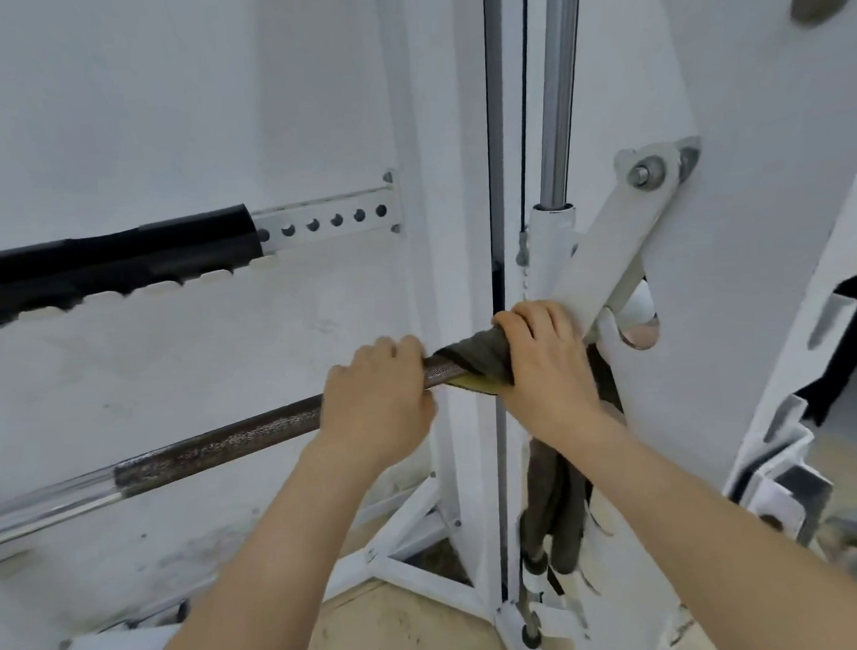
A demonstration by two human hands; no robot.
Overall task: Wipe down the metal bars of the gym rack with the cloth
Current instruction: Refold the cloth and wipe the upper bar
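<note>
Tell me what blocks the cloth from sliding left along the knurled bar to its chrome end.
The left hand grips the bare knurled bar just left of the cloth, which the right hand holds wrapped round the bar. That hand is in the cloth's path. Beyond it, nothing visible blocks the way to the chrome section.

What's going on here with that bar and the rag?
A person is cleaning a gym rack by hand. The left hand grips the bar directly on its rough, knurled part. The right hand holds a dark cloth wrapped round the same bar, right beside the white upright of the rack.
</note>
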